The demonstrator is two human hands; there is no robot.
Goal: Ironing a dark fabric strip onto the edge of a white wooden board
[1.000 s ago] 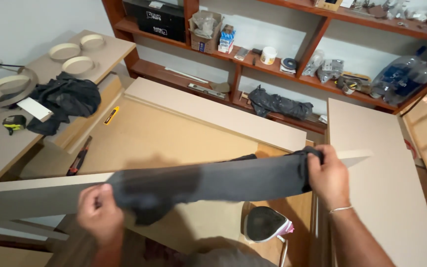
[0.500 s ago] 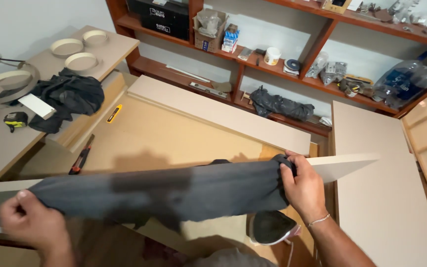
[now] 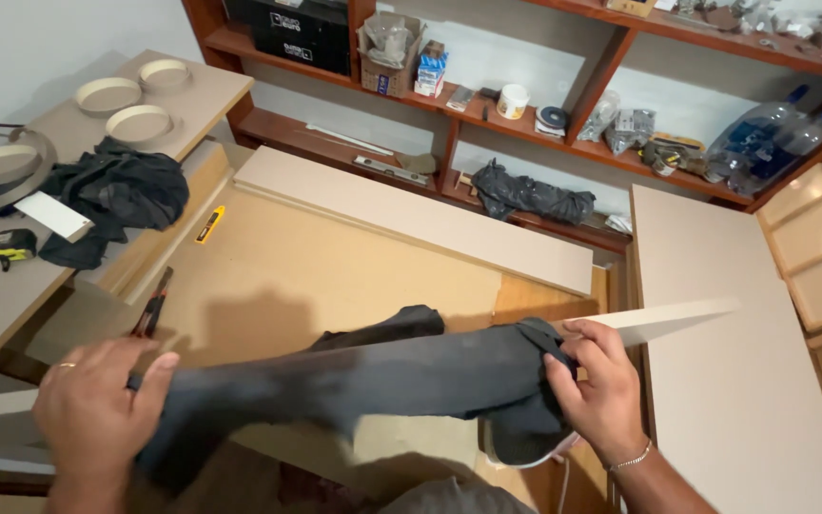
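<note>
While my left hand (image 3: 97, 414) and right hand (image 3: 596, 390) each clutch an end of the dark cloth (image 3: 354, 381), it lies stretched along the edge of the long pale board (image 3: 677, 319) in front of me. Beyond that board, the red-brown shelf (image 3: 563, 152) carries one black box (image 3: 287, 33), one open cardboard box (image 3: 387, 43), one small blue-and-white carton (image 3: 428, 71) and two blue bottles (image 3: 763, 143)

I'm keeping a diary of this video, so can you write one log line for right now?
left hand: pressing dark cloth | right hand: gripping cloth on pale board's edge | nearby: yellow utility knife
</note>
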